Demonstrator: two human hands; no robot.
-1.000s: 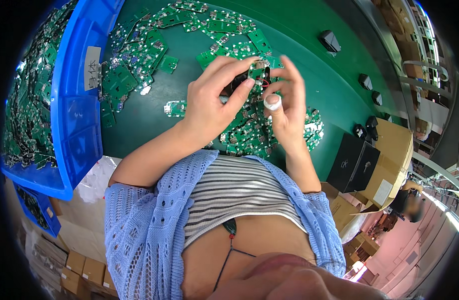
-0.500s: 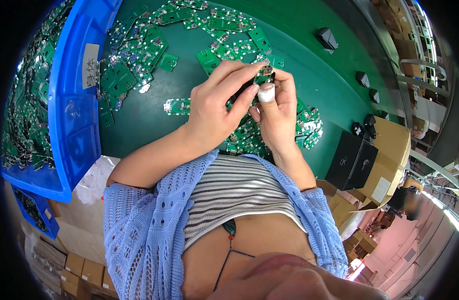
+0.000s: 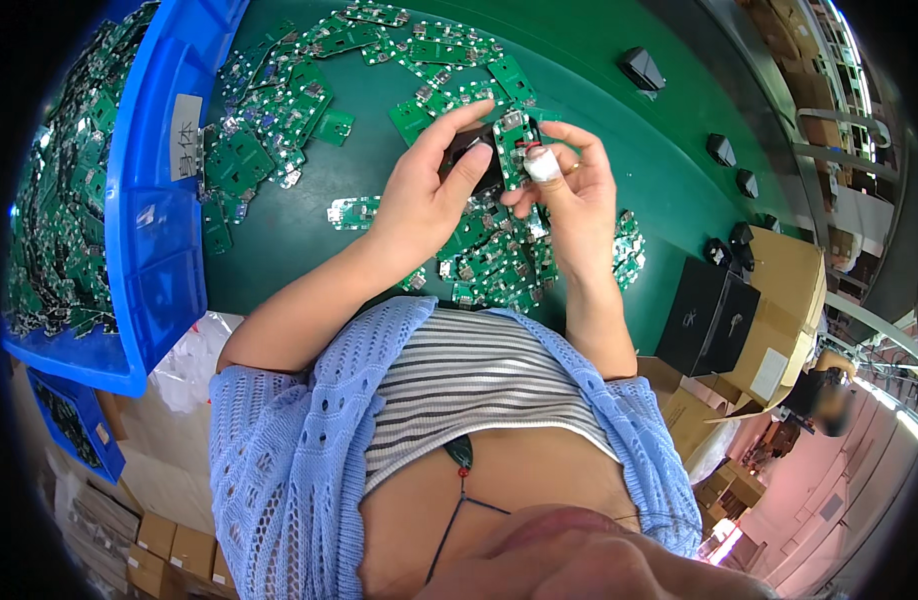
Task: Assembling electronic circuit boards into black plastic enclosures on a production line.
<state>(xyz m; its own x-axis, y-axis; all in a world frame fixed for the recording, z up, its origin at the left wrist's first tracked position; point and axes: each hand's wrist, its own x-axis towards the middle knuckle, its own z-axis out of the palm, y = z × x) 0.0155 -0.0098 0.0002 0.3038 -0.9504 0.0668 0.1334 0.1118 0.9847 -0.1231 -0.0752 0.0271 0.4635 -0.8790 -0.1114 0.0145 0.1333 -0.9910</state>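
Note:
My left hand (image 3: 421,200) is closed around a black plastic part (image 3: 490,176), thumb lying along it and index finger over its far side. Close beside that part, a narrow green circuit board (image 3: 513,150) stands lengthwise between my two hands. My right hand (image 3: 581,205) grips the board's right side; its thumb wears a white wrap (image 3: 542,164). A bit of red shows at the thumb's tip, too small to name. Whether board and black part touch is hard to see. Below my hands lies a heap of green circuit boards (image 3: 494,262) on the green tabletop (image 3: 289,240).
At the left stands a blue bin (image 3: 154,240) full of circuit boards, with a white label (image 3: 186,135). More boards (image 3: 309,95) spread over the table's far left. Several black parts (image 3: 643,70) sit along the right. A black box (image 3: 707,318) and a cardboard carton (image 3: 779,300) stand near right.
My hands have drawn slightly apart, the right one moving right. The circuit board, mostly hidden by fingers before, now shows along its length, and more of the black part shows.

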